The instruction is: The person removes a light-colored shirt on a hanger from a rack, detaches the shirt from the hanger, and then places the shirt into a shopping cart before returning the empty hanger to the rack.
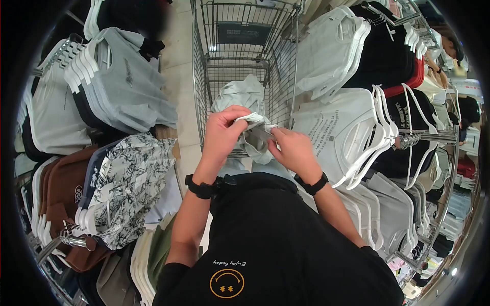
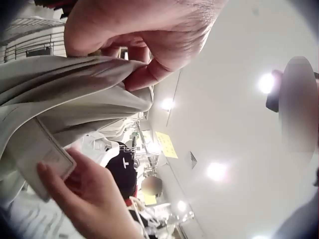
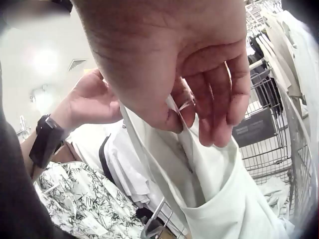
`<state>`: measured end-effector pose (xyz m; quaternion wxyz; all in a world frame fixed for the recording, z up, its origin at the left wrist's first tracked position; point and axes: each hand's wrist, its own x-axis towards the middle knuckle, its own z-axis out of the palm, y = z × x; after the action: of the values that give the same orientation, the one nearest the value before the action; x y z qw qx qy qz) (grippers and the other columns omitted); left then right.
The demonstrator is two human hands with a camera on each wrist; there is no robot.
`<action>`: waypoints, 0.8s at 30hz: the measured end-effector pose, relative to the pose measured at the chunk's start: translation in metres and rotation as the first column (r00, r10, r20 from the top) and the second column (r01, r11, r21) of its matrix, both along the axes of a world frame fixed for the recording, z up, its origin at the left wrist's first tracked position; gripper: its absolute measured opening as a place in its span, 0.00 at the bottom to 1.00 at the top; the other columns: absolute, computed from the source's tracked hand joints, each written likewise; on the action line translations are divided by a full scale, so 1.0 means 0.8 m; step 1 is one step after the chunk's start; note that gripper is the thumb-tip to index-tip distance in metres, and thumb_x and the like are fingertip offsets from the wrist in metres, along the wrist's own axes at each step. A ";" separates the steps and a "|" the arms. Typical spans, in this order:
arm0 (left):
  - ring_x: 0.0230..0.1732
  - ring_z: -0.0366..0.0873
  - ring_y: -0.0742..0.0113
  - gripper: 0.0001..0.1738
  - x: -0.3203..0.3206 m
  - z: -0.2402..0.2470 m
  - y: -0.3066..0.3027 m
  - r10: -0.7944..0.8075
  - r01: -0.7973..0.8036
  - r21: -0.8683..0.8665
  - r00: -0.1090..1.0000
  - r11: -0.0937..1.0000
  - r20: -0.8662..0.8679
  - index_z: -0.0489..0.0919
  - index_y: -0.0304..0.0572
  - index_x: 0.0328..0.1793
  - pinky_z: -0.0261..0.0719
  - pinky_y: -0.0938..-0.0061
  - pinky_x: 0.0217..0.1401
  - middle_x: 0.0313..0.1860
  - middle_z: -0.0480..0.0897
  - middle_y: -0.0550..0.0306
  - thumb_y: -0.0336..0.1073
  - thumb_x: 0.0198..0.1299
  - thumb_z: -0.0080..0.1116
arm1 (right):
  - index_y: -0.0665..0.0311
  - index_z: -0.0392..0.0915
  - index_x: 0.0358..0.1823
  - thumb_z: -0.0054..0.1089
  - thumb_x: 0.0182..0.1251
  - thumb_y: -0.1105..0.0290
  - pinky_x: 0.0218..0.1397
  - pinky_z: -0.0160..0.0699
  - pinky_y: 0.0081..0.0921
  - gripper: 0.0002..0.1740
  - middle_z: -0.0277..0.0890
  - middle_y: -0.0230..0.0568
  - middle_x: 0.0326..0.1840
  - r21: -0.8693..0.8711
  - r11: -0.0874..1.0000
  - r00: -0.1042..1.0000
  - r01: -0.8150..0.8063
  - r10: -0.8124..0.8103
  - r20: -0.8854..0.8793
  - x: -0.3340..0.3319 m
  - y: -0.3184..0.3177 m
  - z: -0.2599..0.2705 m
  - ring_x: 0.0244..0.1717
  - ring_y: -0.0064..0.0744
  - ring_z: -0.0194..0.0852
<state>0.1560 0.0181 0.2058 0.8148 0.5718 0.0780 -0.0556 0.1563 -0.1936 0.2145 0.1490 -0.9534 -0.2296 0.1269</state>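
A pale grey-green garment [image 1: 258, 140] hangs between both hands over the near end of the cart. The left hand [image 1: 222, 135] pinches its bunched edge between thumb and fingers, as the left wrist view also shows at the left hand [image 2: 149, 35]. On the other side, the right hand [image 1: 297, 150] grips the edge of the same cloth. In the left wrist view the right hand [image 2: 94, 196] holds a whitish label [image 2: 52, 164] at the fabric. Seen from the right wrist, the right hand [image 3: 169, 55] has thumb and forefinger on a fold of the garment [image 3: 224, 199].
A metal shopping cart [image 1: 201, 66] stands ahead with pale crumpled cloth [image 1: 245, 92] in it. Racks of hanging shirts flank it: grey shirts [image 1: 127, 76] and a leaf-patterned shirt [image 1: 135, 178] left, white shirts [image 1: 337, 127] right. Tiled floor [image 1: 178, 76] shows left of the cart.
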 end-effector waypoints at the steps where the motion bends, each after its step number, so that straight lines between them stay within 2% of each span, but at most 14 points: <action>1: 0.45 0.78 0.75 0.12 -0.002 0.005 -0.001 -0.025 0.025 -0.003 1.000 1.000 0.012 0.87 0.28 0.45 0.75 0.79 0.49 0.46 0.84 0.60 0.20 0.59 0.56 | 0.64 0.75 0.37 0.61 0.66 0.65 0.39 0.78 0.44 0.09 0.77 0.45 0.29 0.000 1.000 1.000 -0.001 0.001 0.001 0.001 0.004 -0.005 0.36 0.48 0.80; 3: 0.47 0.79 0.73 0.12 -0.005 0.007 -0.003 -0.043 0.043 -0.005 0.999 0.999 0.024 0.87 0.28 0.46 0.76 0.78 0.52 0.48 0.84 0.58 0.18 0.59 0.56 | 0.63 0.77 0.38 0.61 0.66 0.63 0.43 0.78 0.43 0.11 0.77 0.44 0.30 0.128 0.972 0.963 -0.198 0.168 0.212 0.005 0.011 -0.026 0.41 0.48 0.81; 4: 0.48 0.79 0.73 0.12 -0.005 0.007 -0.005 -0.078 0.079 -0.004 0.996 0.997 0.044 0.87 0.28 0.47 0.76 0.78 0.53 0.48 0.84 0.58 0.19 0.60 0.56 | 0.63 0.77 0.38 0.61 0.66 0.63 0.43 0.78 0.43 0.11 0.77 0.44 0.30 0.128 0.971 0.961 -0.204 0.174 0.213 0.005 0.018 -0.035 0.41 0.48 0.81; 6: 0.49 0.79 0.73 0.12 -0.007 0.008 -0.003 -0.108 0.108 -0.003 0.992 0.994 0.065 0.87 0.28 0.47 0.75 0.78 0.54 0.49 0.84 0.58 0.19 0.61 0.56 | 0.64 0.78 0.41 0.60 0.68 0.61 0.50 0.76 0.45 0.12 0.80 0.45 0.34 0.253 0.924 0.953 -0.287 0.249 0.172 0.004 0.028 -0.053 0.44 0.48 0.81; 7: 0.49 0.79 0.73 0.13 -0.007 0.008 0.001 -0.075 0.078 -0.067 0.996 0.995 0.039 0.86 0.28 0.48 0.75 0.79 0.55 0.49 0.84 0.58 0.19 0.61 0.55 | 0.64 0.78 0.41 0.60 0.68 0.61 0.50 0.76 0.45 0.12 0.80 0.45 0.34 0.251 0.923 0.952 -0.292 0.254 0.173 0.002 0.022 -0.076 0.44 0.48 0.81; 9: 0.50 0.79 0.73 0.13 -0.010 0.005 0.010 -0.037 0.039 -0.129 0.999 0.991 0.010 0.86 0.28 0.49 0.74 0.79 0.56 0.49 0.84 0.58 0.20 0.62 0.54 | 0.62 0.81 0.47 0.59 0.70 0.59 0.54 0.71 0.49 0.15 0.83 0.44 0.35 0.058 0.954 0.947 -0.296 0.285 0.148 -0.002 0.008 -0.121 0.40 0.46 0.82; 10: 0.47 0.79 0.75 0.13 -0.014 0.001 0.016 -0.003 0.000 -0.137 1.000 0.991 -0.023 0.86 0.27 0.49 0.74 0.80 0.53 0.47 0.85 0.59 0.21 0.61 0.55 | 0.62 0.81 0.47 0.59 0.70 0.59 0.54 0.71 0.49 0.15 0.83 0.44 0.35 0.059 0.951 0.946 -0.302 0.291 0.142 -0.003 0.004 -0.114 0.40 0.46 0.82; 12: 0.44 0.79 0.76 0.13 -0.022 -0.004 0.027 0.038 -0.047 -0.146 0.997 0.988 -0.061 0.86 0.27 0.48 0.74 0.80 0.50 0.45 0.85 0.60 0.23 0.61 0.55 | 0.58 0.80 0.56 0.57 0.73 0.52 0.52 0.69 0.49 0.21 0.84 0.40 0.30 -0.097 0.964 0.959 -0.246 0.256 0.119 -0.004 -0.004 -0.080 0.34 0.43 0.82; 13: 0.43 0.79 0.76 0.14 -0.027 -0.004 0.031 0.065 -0.095 -0.201 0.987 0.975 -0.148 0.86 0.27 0.49 0.74 0.80 0.49 0.44 0.86 0.60 0.24 0.61 0.55 | 0.58 0.80 0.56 0.57 0.73 0.52 0.52 0.69 0.49 0.21 0.84 0.40 0.30 -0.098 0.963 0.959 -0.250 0.260 0.113 -0.004 -0.008 -0.065 0.34 0.43 0.82; 15: 0.42 0.79 0.77 0.14 -0.030 -0.012 0.041 0.088 -0.147 -0.254 0.969 0.956 -0.231 0.86 0.28 0.50 0.74 0.80 0.49 0.43 0.86 0.59 0.24 0.61 0.55 | 0.49 0.77 0.65 0.53 0.74 0.42 0.50 0.67 0.47 0.27 0.80 0.37 0.20 -0.300 0.914 0.961 -0.271 0.272 -0.041 0.001 -0.015 -0.033 0.26 0.41 0.80; 16: 0.41 0.79 0.77 0.13 -0.030 -0.025 0.046 0.129 -0.175 -0.190 0.965 0.966 -0.230 0.86 0.29 0.49 0.74 0.80 0.48 0.41 0.86 0.60 0.24 0.61 0.55 | 0.42 0.77 0.67 0.55 0.71 0.39 0.46 0.69 0.41 0.29 0.73 0.38 0.16 -0.209 0.933 0.955 -0.295 0.297 -0.023 0.003 -0.019 -0.013 0.21 0.46 0.74; 20: 0.38 0.77 0.79 0.10 -0.020 -0.050 0.066 0.233 -0.257 -0.090 0.947 0.962 -0.219 0.84 0.31 0.44 0.73 0.81 0.44 0.37 0.84 0.63 0.26 0.64 0.52 | 0.38 0.72 0.72 0.56 0.68 0.36 0.38 0.70 0.38 0.34 0.72 0.41 0.16 -0.090 0.933 0.934 -0.349 0.339 -0.109 0.009 -0.033 0.034 0.21 0.47 0.72; 22: 0.37 0.77 0.79 0.09 -0.015 -0.050 0.071 0.242 -0.275 -0.132 0.945 0.952 -0.219 0.83 0.33 0.42 0.73 0.81 0.44 0.36 0.83 0.64 0.27 0.65 0.51 | 0.35 0.70 0.74 0.61 0.64 0.37 0.30 0.71 0.37 0.37 0.71 0.41 0.16 -0.084 0.936 0.934 -0.341 0.327 -0.145 0.009 -0.034 0.051 0.21 0.48 0.72; 24: 0.35 0.75 0.79 0.09 -0.007 -0.051 0.069 0.306 -0.356 -0.214 0.923 0.910 -0.235 0.81 0.35 0.40 0.72 0.81 0.42 0.33 0.80 0.66 0.27 0.67 0.48 | 0.38 0.71 0.74 0.63 0.63 0.39 0.29 0.71 0.37 0.38 0.71 0.41 0.17 -0.014 0.942 0.937 -0.334 0.331 -0.113 0.009 -0.038 0.057 0.22 0.48 0.73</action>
<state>0.1501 0.0737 0.1647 0.8666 0.4335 0.2465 0.0185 0.1631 -0.2239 0.2599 0.1218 -0.8949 -0.3768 0.2057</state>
